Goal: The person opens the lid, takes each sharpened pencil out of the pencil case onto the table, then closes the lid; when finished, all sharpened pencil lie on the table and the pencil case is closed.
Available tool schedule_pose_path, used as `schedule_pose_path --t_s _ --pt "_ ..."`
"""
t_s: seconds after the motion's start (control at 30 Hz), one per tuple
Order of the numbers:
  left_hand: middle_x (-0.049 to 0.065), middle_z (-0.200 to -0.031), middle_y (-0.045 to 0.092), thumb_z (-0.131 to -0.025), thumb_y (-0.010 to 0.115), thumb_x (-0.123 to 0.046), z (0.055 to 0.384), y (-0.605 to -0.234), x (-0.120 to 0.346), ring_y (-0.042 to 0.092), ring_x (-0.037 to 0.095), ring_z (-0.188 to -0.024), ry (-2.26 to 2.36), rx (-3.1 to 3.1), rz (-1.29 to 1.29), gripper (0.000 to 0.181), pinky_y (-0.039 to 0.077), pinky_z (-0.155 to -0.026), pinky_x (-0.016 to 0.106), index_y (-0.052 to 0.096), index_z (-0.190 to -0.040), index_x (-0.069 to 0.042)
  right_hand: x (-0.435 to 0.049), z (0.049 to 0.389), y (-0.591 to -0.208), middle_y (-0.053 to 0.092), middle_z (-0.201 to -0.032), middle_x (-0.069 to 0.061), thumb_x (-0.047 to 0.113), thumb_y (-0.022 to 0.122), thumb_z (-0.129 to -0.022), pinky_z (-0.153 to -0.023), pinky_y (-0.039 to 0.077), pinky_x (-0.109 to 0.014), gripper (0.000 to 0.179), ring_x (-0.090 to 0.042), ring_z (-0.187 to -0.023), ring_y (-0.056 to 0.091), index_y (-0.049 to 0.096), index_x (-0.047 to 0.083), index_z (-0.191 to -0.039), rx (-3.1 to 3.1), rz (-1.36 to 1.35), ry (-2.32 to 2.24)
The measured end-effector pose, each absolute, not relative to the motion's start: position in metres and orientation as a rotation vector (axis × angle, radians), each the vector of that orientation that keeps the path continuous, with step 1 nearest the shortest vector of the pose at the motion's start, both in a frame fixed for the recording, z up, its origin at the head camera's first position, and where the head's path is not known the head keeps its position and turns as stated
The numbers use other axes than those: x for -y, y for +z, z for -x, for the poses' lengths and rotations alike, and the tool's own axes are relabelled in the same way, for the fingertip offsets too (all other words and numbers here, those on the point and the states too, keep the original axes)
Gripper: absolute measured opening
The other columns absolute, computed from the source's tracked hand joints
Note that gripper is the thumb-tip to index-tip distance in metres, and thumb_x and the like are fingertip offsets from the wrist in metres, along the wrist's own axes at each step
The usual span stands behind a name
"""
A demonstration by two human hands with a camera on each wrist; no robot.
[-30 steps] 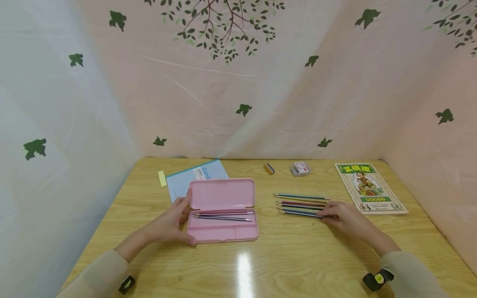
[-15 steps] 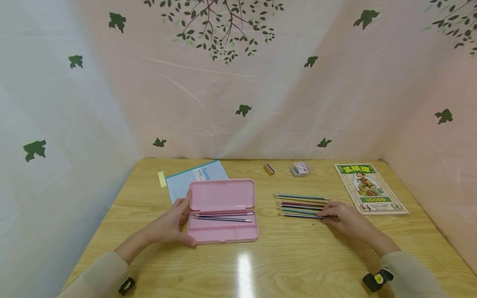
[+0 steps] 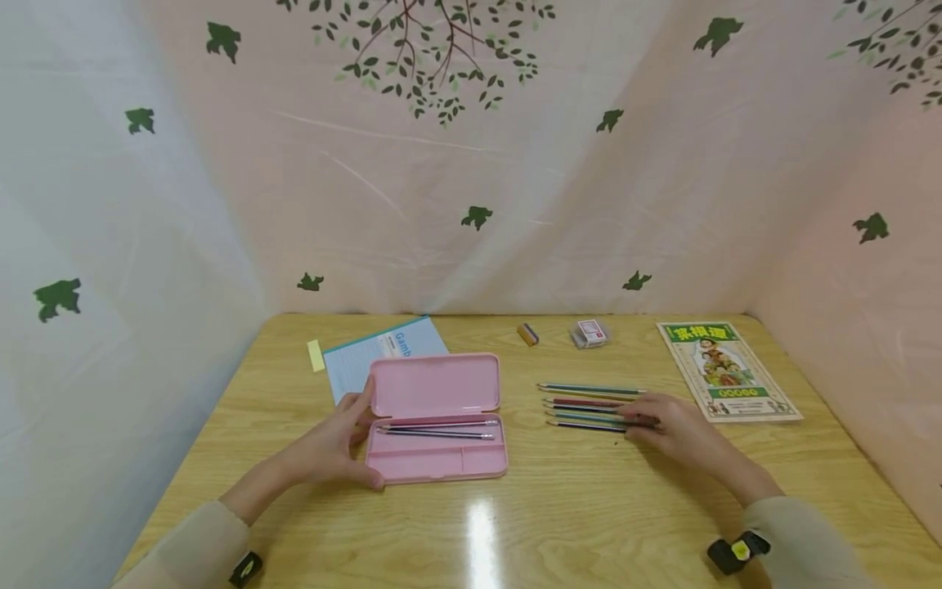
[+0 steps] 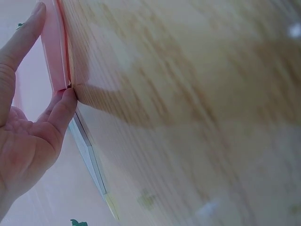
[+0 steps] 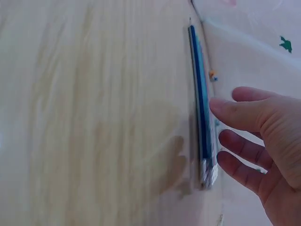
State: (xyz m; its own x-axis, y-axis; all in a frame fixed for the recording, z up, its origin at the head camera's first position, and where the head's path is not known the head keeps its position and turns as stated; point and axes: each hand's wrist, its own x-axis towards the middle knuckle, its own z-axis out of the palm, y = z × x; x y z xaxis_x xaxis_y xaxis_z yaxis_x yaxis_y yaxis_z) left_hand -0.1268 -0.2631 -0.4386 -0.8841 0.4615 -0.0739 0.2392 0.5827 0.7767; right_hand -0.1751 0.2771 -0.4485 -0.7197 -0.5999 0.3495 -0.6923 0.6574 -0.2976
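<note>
An opened pink pencil case point(image 3: 415, 466) lies in the middle of the table in the head view, its lid raised at the back. Several pencils point(image 3: 434, 433) rest in its long rear compartment. My left hand point(image 3: 327, 450) grips the case's left side, thumb at the front corner and fingers by the lid; the left wrist view shows the fingertips against the pink edge. To the right lies a loose row of pencils point(image 3: 585, 417). Over their eraser ends is my right hand point(image 3: 670, 425). In the right wrist view, its thumb and fingers are spread apart close beside the pencils point(image 5: 202, 103).
Behind the case lie a blue notebook point(image 3: 349, 368) and a yellow sticky-note strip point(image 3: 316, 355). Farther back are a small orange-and-blue eraser point(image 3: 527, 334) and a small clear box point(image 3: 590, 334). A printed booklet point(image 3: 728, 372) is at the right, before the cloth backdrop point(image 3: 397, 245).
The nearest dark pencil has separated from the teal one beside it. My right hand has shifted slightly left along the pencils. My left hand keeps its grip on the case.
</note>
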Motion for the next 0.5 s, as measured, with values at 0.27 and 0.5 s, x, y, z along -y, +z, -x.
schedule_pose_path --t_s 0.27,0.5 --pt "0.017 -0.146 0.030 -0.067 0.096 -0.037 0.127 -0.439 0.264 0.052 0.030 -0.129 1.180 -2.547 -0.573 0.145 0.040 -0.112 0.045 -0.011 -0.162 -0.017 -0.230 0.172 -0.424 0.070 -0.112 -0.007 0.007 0.080 -0.086 -0.076 0.061 -0.043 0.043 -0.022 -0.095 0.070 0.068 0.005 -0.127 2.600 -1.096 0.779" --pt "0.017 -0.148 0.029 -0.066 0.097 -0.037 0.128 -0.437 0.264 0.051 0.032 -0.131 1.195 -2.536 -0.556 0.145 0.039 -0.112 0.046 -0.010 -0.163 -0.019 -0.163 0.179 -0.415 0.069 -0.118 -0.010 0.004 0.078 -0.088 -0.083 0.061 -0.041 0.042 -0.024 -0.104 0.068 0.068 0.004 -0.129 2.536 -1.338 0.861"
